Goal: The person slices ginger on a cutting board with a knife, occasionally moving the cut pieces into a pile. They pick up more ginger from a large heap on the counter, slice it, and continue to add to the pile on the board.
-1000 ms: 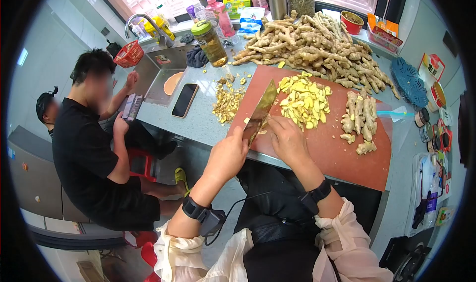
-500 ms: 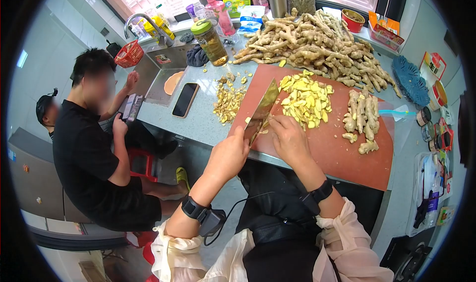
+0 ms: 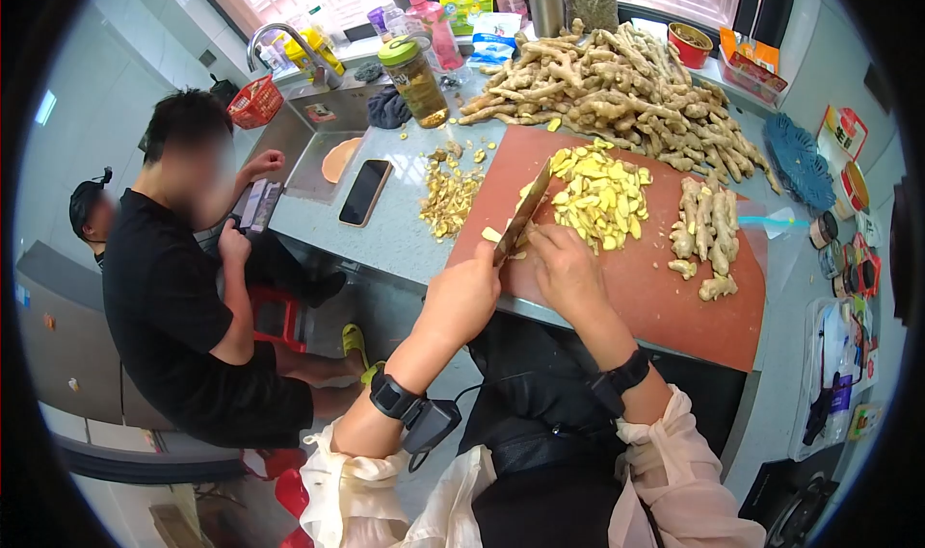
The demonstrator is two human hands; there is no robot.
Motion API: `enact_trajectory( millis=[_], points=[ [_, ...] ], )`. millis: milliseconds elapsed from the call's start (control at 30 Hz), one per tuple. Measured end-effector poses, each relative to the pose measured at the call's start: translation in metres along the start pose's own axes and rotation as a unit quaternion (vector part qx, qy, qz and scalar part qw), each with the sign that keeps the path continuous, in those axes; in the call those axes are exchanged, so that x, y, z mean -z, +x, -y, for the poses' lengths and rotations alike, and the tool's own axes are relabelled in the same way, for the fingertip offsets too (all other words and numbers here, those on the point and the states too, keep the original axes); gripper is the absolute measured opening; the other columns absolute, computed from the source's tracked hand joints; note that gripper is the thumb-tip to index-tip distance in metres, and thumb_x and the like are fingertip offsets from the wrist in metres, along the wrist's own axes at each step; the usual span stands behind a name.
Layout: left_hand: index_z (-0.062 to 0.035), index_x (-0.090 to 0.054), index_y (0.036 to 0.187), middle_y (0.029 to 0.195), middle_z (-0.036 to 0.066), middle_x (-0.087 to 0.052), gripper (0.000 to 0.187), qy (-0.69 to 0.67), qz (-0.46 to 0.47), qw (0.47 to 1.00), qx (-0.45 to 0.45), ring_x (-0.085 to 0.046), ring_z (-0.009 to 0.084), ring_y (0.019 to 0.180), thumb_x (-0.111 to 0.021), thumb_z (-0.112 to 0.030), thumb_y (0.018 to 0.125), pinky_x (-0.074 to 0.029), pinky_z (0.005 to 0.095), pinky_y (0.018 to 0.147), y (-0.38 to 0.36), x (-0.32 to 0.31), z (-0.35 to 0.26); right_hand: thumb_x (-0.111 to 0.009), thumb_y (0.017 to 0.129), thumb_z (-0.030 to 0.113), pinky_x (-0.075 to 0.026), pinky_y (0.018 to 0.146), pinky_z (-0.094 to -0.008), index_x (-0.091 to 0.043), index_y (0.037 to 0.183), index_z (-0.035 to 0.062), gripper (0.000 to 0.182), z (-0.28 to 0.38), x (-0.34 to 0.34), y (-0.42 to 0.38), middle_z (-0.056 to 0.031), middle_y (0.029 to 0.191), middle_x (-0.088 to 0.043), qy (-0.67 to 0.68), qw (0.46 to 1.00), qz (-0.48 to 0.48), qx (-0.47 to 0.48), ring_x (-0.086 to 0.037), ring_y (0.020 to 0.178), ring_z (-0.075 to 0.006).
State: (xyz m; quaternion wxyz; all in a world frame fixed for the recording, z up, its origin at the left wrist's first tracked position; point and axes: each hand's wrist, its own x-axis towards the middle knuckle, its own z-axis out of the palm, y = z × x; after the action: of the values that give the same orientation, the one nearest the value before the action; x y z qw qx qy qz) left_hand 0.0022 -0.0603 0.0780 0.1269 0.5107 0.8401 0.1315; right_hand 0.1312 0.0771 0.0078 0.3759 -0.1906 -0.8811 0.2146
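Observation:
My left hand [image 3: 462, 296] is wrapped round the handle of a cleaver [image 3: 525, 211], its blade edge-down over the brown cutting board [image 3: 636, 302]. Just right of the blade, my right hand [image 3: 570, 271] has its fingers bent and pressed together on a piece of ginger, mostly hidden beneath them. A pale cut slice [image 3: 491, 234] lies left of the blade. Beyond my right hand is a heap of yellow ginger slices [image 3: 602, 199]. Several whole ginger roots [image 3: 706, 228] rest on the board's right side.
A large pile of ginger [image 3: 617, 91] covers the counter's back. Ginger scraps [image 3: 449, 196] and a phone [image 3: 365, 194] lie left of the board, near a lidded jar [image 3: 416, 84] and the sink [image 3: 306, 168]. A seated person [image 3: 188, 298] holds a phone at left.
My left hand and the cleaver have shifted slightly right, and the blade now shows narrower, turned more edge-on. A cut slice now shows left of the blade. My right hand has moved slightly.

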Motion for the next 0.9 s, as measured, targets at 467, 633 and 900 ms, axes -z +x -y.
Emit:
enact_trajectory(
  millis=[467, 633, 900],
  points=[
    [0.0014, -0.049, 0.108, 0.084, 0.028, -0.070, 0.022, 0.053, -0.011, 0.999, -0.010, -0.069, 0.0497, 0.081, -0.051, -0.020, 0.102, -0.054, 0.0588, 0.072, 0.007, 0.017, -0.008, -0.069, 0.080, 0.000, -0.054, 0.093, -0.0430, -0.070, 0.122, 0.0035, 0.042, -0.004, 0.001, -0.004, -0.0098, 0.117, -0.067, -0.004, 1.000, 0.017, -0.006, -0.063, 0.111, -0.0312],
    [0.0001, -0.048, 0.113, 0.089, 0.028, -0.070, 0.024, 0.017, -0.012, 1.000, 0.004, -0.067, 0.0500, 0.085, -0.053, -0.021, 0.102, -0.052, 0.0591, 0.075, -0.010, 0.010, 0.009, -0.068, 0.080, 0.000, -0.055, 0.093, -0.0429, -0.069, 0.123, 0.0034, 0.043, -0.004, 0.002, -0.005, -0.0095, 0.117, -0.067, -0.001, 1.000, 0.026, -0.012, -0.063, 0.111, -0.0309],
    [0.0008, -0.048, 0.116, 0.085, 0.029, -0.070, 0.026, -0.027, -0.058, 0.998, -0.011, -0.067, 0.0510, 0.082, -0.053, -0.021, 0.103, -0.053, 0.0602, 0.075, -0.013, 0.016, 0.003, -0.061, 0.081, -0.003, -0.054, 0.091, -0.0433, -0.070, 0.117, -0.0026, 0.037, -0.002, 0.003, -0.004, -0.0138, 0.110, -0.066, 0.009, 1.000, -0.002, 0.009, -0.063, 0.106, -0.0333]
  ],
)
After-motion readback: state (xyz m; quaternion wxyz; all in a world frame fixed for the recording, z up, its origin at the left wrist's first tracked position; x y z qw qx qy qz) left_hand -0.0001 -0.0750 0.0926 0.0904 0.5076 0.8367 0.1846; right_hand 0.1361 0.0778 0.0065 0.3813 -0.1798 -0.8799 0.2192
